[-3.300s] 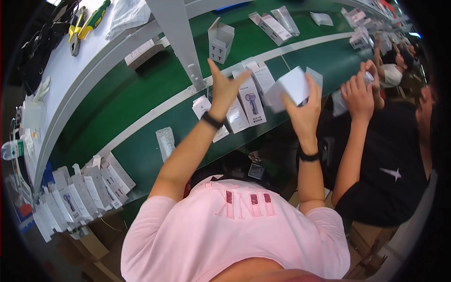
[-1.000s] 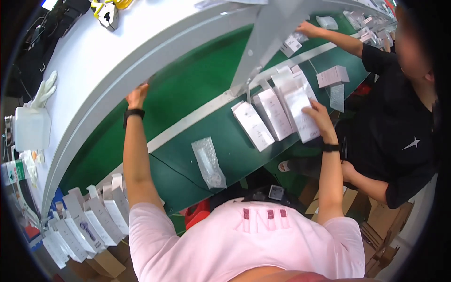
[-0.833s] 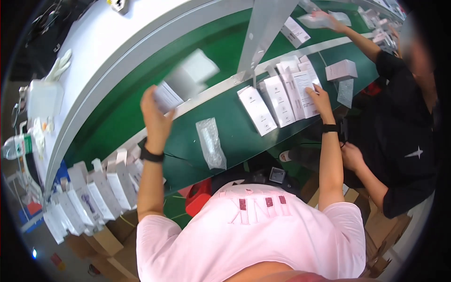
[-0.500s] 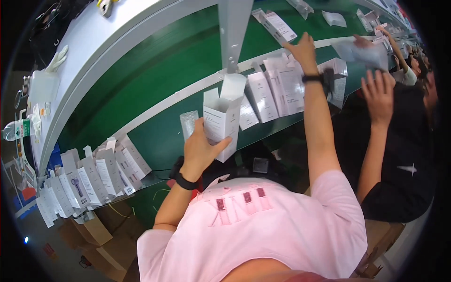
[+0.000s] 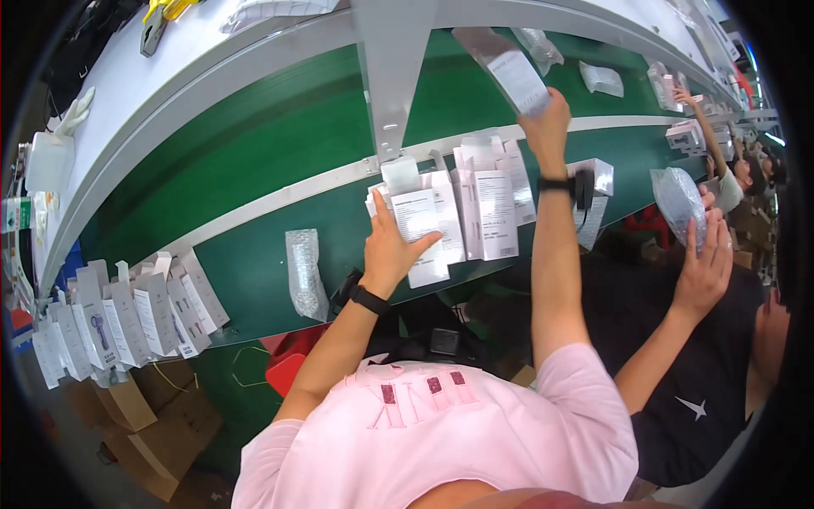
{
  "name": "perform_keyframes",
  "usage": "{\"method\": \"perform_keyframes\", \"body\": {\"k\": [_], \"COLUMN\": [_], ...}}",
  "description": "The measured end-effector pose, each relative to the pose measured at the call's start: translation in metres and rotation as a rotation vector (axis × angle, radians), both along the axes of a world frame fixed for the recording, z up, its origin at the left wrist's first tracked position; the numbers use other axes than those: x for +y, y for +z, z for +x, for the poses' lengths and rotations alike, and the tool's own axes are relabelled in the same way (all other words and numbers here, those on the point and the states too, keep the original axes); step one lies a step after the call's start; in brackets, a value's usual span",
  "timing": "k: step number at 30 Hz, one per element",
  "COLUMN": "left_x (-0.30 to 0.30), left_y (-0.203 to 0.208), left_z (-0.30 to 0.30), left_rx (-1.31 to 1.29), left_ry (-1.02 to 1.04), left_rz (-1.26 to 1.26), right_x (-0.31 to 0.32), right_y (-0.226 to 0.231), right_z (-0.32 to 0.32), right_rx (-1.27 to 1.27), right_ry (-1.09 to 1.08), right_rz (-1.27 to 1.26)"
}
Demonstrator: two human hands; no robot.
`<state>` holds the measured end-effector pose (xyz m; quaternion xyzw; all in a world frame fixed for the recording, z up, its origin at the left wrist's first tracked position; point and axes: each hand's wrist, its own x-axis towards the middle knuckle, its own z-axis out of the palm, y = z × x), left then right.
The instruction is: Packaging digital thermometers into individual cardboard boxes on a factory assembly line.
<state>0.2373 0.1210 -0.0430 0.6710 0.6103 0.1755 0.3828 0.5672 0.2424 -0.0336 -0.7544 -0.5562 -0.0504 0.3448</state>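
Note:
My left hand [image 5: 392, 254] grips an upright white carton [image 5: 415, 216], thumb across its front and fingers along its left side. The carton's top flap stands up. It rests against a row of similar white cartons [image 5: 496, 208] on the near green ledge. My right hand [image 5: 547, 120] reaches farther out and holds the near end of another white carton [image 5: 515, 76] over the green belt; that carton is slightly blurred. To the left of my left hand lies a bubble-wrapped packet [image 5: 305, 276].
Several open cartons [image 5: 140, 318] stand in a row at the left. More bubble-wrap packets [image 5: 600, 79] lie on the belt [image 5: 280, 119]. A metal post [image 5: 392, 76] rises ahead. At the right, a co-worker's hands [image 5: 705, 267] hold a bubble-wrapped packet [image 5: 678, 204].
My left hand has brought its carton over to the row. My right hand, earlier reaching at the carton on the belt, now grips it. The co-worker's packet has come down into both hands.

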Motion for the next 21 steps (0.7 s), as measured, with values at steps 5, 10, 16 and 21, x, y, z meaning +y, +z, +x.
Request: {"method": "perform_keyframes", "body": {"k": [5,10,16,21], "left_x": [-0.010,-0.031,-0.067,-0.065], "left_y": [0.000,0.070,0.049,-0.033], "left_z": [-0.022,-0.066,-0.152,-0.199], "left_rx": [-0.016,-0.115,0.061,0.295], "left_ry": [0.009,-0.074,0.047,0.308], "left_rz": [0.061,0.009,0.308,0.193], "right_x": [-0.123,-0.188,-0.219,-0.207], "right_y": [0.064,0.080,0.098,0.117], "right_z": [-0.082,-0.142,-0.220,-0.285], "right_rx": [0.393,0.450,0.401,0.204], "right_ry": [0.099,0.232,0.344,0.299], "right_rz": [0.123,0.208,-0.113,-0.554]}}
